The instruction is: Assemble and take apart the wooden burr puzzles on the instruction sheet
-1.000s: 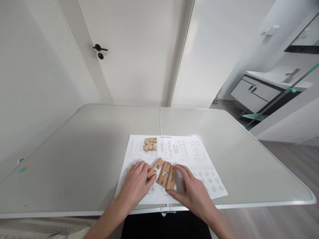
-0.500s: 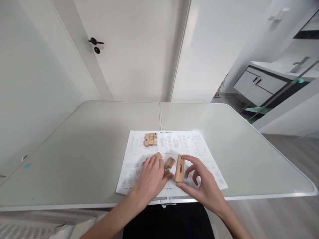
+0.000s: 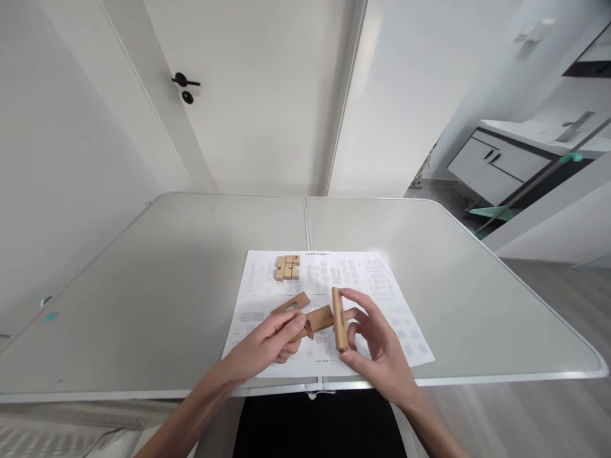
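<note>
My left hand (image 3: 274, 337) is closed on one end of a notched wooden puzzle piece (image 3: 319, 319), which points to the right. My right hand (image 3: 382, 337) grips a long slotted wooden puzzle piece (image 3: 339, 318) by its two ends, holding it nearly upright in the picture. The left piece's far end comes close to the slotted piece's side; whether they touch I cannot tell. Behind my left hand another wooden piece (image 3: 298, 301) with a cut-out lies on the printed sheet (image 3: 382, 318), its lower part hidden by the fingers.
Several small wooden blocks (image 3: 287, 267) sit grouped on the sheet's upper left. Beneath the sheet is a grey folding table (image 3: 200, 267) with a pale rim and a centre seam. A white door (image 3: 258, 95) stands beyond it, and a sink cabinet (image 3: 501, 159) is at the right.
My left hand has taken hold of the notched piece and lifted it toward the slotted one. My right hand has turned the slotted piece so its narrower side shows.
</note>
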Demonstrator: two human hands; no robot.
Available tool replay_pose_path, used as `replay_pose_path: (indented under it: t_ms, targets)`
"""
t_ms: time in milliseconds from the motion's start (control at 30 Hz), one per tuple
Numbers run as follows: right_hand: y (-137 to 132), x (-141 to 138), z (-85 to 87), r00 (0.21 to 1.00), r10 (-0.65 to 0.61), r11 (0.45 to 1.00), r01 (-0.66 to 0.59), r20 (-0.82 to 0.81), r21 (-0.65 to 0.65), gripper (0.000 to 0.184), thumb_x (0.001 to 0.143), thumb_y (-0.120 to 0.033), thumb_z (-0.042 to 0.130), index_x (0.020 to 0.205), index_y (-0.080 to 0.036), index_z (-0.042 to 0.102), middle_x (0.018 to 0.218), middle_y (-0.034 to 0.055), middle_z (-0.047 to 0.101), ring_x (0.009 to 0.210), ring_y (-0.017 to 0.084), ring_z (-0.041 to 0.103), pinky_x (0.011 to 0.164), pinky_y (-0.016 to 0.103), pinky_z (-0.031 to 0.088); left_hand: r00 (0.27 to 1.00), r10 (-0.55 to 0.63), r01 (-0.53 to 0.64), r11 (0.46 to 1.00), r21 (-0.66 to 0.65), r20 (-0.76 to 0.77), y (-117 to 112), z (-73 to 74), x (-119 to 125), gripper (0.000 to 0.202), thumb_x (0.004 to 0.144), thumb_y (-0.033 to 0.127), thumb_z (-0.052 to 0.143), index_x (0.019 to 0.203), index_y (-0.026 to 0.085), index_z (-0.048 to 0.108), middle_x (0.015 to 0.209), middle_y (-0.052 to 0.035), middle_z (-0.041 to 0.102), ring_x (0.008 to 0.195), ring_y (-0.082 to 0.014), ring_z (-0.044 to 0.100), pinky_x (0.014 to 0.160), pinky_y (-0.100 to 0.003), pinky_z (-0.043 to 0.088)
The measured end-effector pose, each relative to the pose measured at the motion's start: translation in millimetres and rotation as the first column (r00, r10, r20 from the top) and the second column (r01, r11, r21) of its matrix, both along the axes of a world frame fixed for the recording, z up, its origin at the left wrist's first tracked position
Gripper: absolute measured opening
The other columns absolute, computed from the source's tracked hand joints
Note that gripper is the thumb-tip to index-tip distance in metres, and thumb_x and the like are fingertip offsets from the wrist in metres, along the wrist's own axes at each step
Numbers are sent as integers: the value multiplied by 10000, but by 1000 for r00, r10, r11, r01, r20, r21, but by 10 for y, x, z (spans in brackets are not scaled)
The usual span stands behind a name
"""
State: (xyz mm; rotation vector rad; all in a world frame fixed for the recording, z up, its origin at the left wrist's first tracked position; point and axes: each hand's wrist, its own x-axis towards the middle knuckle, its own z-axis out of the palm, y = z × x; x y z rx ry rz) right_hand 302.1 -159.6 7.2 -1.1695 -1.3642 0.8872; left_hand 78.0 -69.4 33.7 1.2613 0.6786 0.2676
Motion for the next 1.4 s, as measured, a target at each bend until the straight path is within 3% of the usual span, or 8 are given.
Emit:
replay_pose_path:
  t_ms: [167, 433, 800, 900, 1000, 1100, 1233, 1400]
  targets:
    - [88, -29, 24, 995, 96, 994, -96, -16, 46, 672, 904, -590, 744, 1496, -376, 510, 1539, 114, 458, 1010, 261, 658, 754, 385, 608, 999, 18, -16, 998, -55, 49, 29, -12, 11, 402, 1018, 565, 560, 892, 184, 556, 627, 96, 247, 558, -96, 154, 518, -276, 153]
    - [36, 46, -11, 991, 128, 992, -129, -28, 0, 697, 876, -560, 795, 1493, -384, 524, 1544, 109, 466, 1012, 256, 670, 786, 392, 621, 999, 1, 2, 998, -62, 42, 27, -20, 18, 375, 1036, 516, 557, 854, 188, 560, 610, 91, 265, 551, -98, 161, 528, -294, 157]
    - [-17, 105, 19, 979, 199, 976, -201, -31, -86, 743, 856, -471, 845, 1520, -390, 522, 1574, 100, 485, 1022, 249, 720, 970, 453, 607, 998, -55, 57, 995, -83, 22, -49, 75, 46, 415, 1025, 576, 537, 872, 191, 559, 622, 89, 266, 549, -96, 153, 532, -297, 143]
    - [-9, 96, 37, 965, 260, 961, -261, -17, -91, 760, 842, -453, 862, 1522, -388, 528, 1580, 101, 491, 1180, 297, 689, 1055, 478, 566, 996, -88, 88, 992, -88, 12, -58, 96, 50, 431, 1019, 602, 530, 891, 192, 558, 628, 91, 268, 553, -98, 158, 530, -289, 148]
    - [-15, 67, 48, 964, 265, 960, -262, 17, -102, 792, 823, -428, 878, 1529, -378, 523, 1596, 101, 482, 1407, 359, 540, 1125, 524, 512, 995, -93, 95, 990, -104, 24, -78, 112, 64, 445, 1012, 619, 531, 863, 201, 515, 636, 91, 273, 558, -96, 166, 531, -283, 162]
    - [-32, 56, 41, 961, 276, 953, -274, 2, -132, 794, 819, -413, 880, 1526, -370, 523, 1609, 91, 476, 1483, 360, 456, 1173, 546, 460, 996, -77, 82, 988, -133, 47, -109, 127, 87, 455, 997, 626, 557, 838, 209, 466, 657, 89, 277, 565, -92, 180, 535, -278, 176]
    - [-45, 92, 30, 954, 291, 944, -298, -66, -143, 808, 828, -444, 855, 1542, -324, 497, 1604, 111, 483, 1463, 371, 482, 1190, 563, 435, 996, -65, 73, 982, -172, 55, -150, 166, 144, 451, 987, 631, 576, 864, 208, 478, 684, 85, 276, 580, -93, 186, 537, -272, 173]
    - [-26, 173, 87, 933, 343, 923, -356, -104, -147, 840, 865, -467, 820, 1584, -339, 406, 1551, 115, 527, 1287, 344, 632, 1144, 568, 477, 997, -52, 63, 974, -217, 59, -179, 241, 178, 378, 1037, 564, 533, 936, 200, 530, 703, 72, 307, 596, -99, 202, 549, -268, 202]
